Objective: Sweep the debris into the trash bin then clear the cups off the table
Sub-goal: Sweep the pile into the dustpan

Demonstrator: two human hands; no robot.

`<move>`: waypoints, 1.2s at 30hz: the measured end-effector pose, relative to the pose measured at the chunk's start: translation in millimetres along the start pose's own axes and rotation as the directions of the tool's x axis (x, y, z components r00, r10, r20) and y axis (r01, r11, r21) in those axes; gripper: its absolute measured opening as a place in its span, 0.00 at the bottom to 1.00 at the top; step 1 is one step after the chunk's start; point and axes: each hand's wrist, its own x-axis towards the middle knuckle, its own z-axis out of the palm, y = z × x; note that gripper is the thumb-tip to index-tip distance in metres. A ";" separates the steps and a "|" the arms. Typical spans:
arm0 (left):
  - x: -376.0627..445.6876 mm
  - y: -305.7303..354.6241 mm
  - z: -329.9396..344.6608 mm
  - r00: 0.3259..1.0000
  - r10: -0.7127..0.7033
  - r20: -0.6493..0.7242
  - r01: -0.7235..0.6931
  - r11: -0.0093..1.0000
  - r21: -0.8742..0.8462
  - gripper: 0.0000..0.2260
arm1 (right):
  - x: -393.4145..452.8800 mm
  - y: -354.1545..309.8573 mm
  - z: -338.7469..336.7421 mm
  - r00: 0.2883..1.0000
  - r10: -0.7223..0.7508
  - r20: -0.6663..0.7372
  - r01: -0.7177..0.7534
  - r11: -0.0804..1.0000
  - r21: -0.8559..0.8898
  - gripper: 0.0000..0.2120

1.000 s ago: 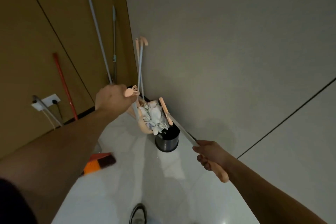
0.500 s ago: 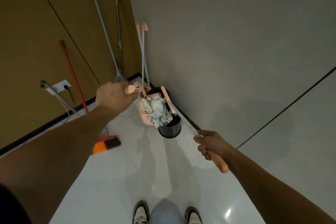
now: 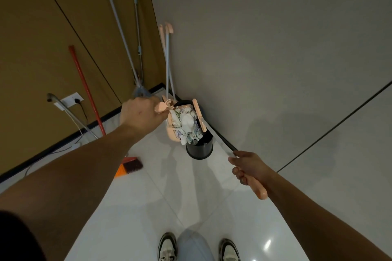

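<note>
A peach dustpan [image 3: 172,133] full of crumpled white paper debris [image 3: 186,125] hangs tilted over a black trash bin [image 3: 199,150] by the wall. My left hand [image 3: 140,112] grips the peach end of the dustpan's handle [image 3: 162,107]. My right hand [image 3: 248,167] grips the peach grip of a broom handle [image 3: 259,189]; its metal shaft runs up to the peach broom head [image 3: 198,115], which lies against the debris. No cups or table are in view.
A red-handled brush [image 3: 129,166] lies on the white tile floor. Mop poles [image 3: 127,48], a red pole [image 3: 87,89] and a second peach broom set [image 3: 167,34] lean in the corner. A wall socket [image 3: 70,98] with cables sits low left. My shoes [image 3: 167,246] show below.
The view has tilted down, so my shoes now show. The dustpan and broom head stay over the bin, and the paper has slid lower toward the bin's mouth.
</note>
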 end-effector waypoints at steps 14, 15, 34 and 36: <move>-0.9 -0.3 -0.4 0.995 0.085 -0.048 -0.085 0.996 0.005 0.12 | 2.9 -0.9 2.9 0.999 0.017 -0.045 -0.018 0.999 -0.030 0.10; -0.3 -0.2 -0.8 0.995 0.086 -0.049 -0.085 0.996 0.010 0.11 | 2.5 -1.0 2.9 0.999 0.024 -0.040 -0.025 0.999 -0.028 0.10; 7.1 6.9 -5.8 0.991 0.127 -0.051 -0.126 0.992 0.025 0.12 | -7.3 -6.5 5.5 0.997 0.049 -0.054 -0.045 0.997 0.068 0.15; 7.9 6.9 -8.8 0.991 0.119 -0.056 -0.119 0.993 0.015 0.12 | -8.3 -5.6 6.6 0.997 0.045 -0.056 -0.041 0.997 0.072 0.14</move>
